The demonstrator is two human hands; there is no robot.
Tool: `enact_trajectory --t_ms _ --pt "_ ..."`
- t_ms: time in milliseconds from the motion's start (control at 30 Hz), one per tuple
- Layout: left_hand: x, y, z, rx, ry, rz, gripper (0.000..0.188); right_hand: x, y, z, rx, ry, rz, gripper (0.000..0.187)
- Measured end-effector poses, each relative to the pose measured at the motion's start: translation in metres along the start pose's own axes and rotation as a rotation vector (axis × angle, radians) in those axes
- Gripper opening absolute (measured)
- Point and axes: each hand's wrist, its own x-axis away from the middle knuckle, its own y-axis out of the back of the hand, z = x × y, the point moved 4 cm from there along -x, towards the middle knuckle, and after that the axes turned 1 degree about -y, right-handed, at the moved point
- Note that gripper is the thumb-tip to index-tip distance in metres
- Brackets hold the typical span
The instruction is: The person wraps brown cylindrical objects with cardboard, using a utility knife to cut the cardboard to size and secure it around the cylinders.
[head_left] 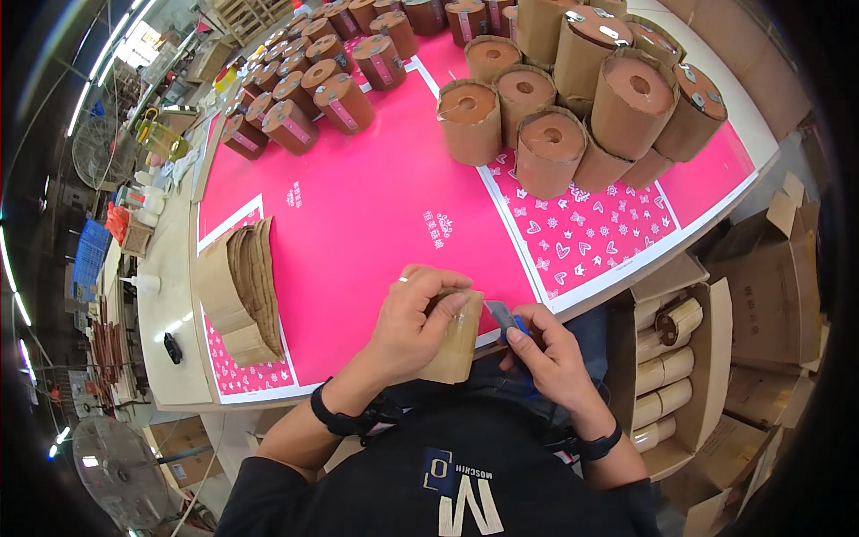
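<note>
My left hand (419, 313) is closed round the top of a cylinder wrapped in tan cardboard (455, 358), with shiny clear tape on its side. It is held upright at the near edge of the table. Just to the right, my right hand (548, 349) grips a blue-handled knife (504, 319). Its wide grey blade points up and left toward the wrapped cylinder, with a small gap between them. Fingers partly hide the knife's handle. Left of my hands lies a stack of curved cardboard sheets (237, 295).
Cardboard-sleeved brown cylinders (550, 148) are piled at the far right of the pink sheet (358, 197). Bare brown cylinders (344, 103) stand in rows at the far left. An open carton (711, 358) of wrapped cylinders sits at my right. A fan (121, 470) is at lower left.
</note>
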Motion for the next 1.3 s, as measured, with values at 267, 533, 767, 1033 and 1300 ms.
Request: enact_trajectory --t_ms 267,533,767,1033,1300 --pt "-0.001 -0.002 0.002 0.107 0.068 -0.024 0.011 -0.007 -0.004 0.004 0.220 0.025 -0.019 0.028" --pt "0.000 0.000 0.002 0.127 0.114 0.032 0.010 -0.012 -0.008 0.017 0.385 0.147 -0.037 0.028" --pt "-0.001 0.000 0.002 0.078 0.128 0.037 0.010 -0.012 -0.009 0.020 0.429 0.111 0.042 0.026" --pt "-0.006 0.000 -0.007 -0.003 -0.037 0.037 0.009 -0.009 -0.003 0.016 0.450 0.161 -0.011 0.026" --pt "-0.007 -0.002 -0.003 0.164 0.130 0.028 0.005 -0.014 -0.004 0.022 0.444 0.154 0.015 0.027"
